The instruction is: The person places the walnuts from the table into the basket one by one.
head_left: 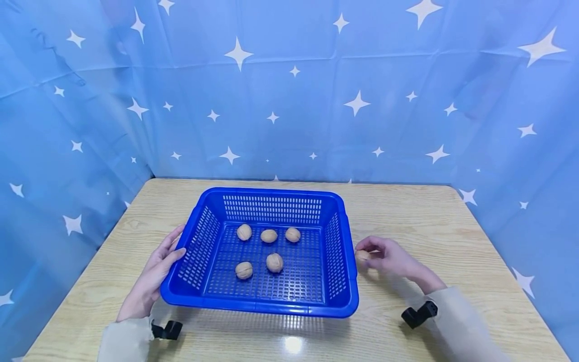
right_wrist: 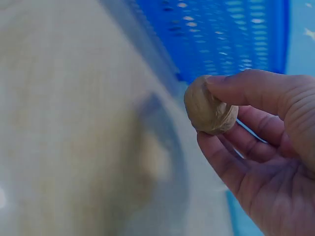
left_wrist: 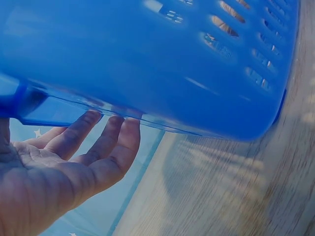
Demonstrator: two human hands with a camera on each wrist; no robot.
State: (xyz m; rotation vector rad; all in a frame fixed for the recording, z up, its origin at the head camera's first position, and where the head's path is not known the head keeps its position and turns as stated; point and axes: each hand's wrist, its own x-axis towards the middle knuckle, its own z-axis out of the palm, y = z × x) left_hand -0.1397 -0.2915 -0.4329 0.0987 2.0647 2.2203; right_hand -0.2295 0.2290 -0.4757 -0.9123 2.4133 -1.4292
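Note:
A blue plastic basket [head_left: 260, 305] with slotted walls stands on the table, several walnuts [head_left: 274, 262] lying apart on its floor. At its left side my left hand [head_left: 154, 271] grips the rim, the thumb over the top. In the left wrist view, the fingertips [left_wrist: 129, 129] of that hand touch the outside of the basket under the rim. My right hand [head_left: 388, 257] is just right of the basket and pinches a walnut [right_wrist: 210, 105] between thumb and fingers. The right wrist view shows this walnut outside the basket wall [right_wrist: 216, 39], above the tabletop.
The light wood table [head_left: 407, 216] reaches back to a blue curtain [head_left: 307, 110] with white stars, which also hangs along both sides. A black wrist strap mount [head_left: 418, 314] sits on the right sleeve and another [head_left: 167, 330] on the left.

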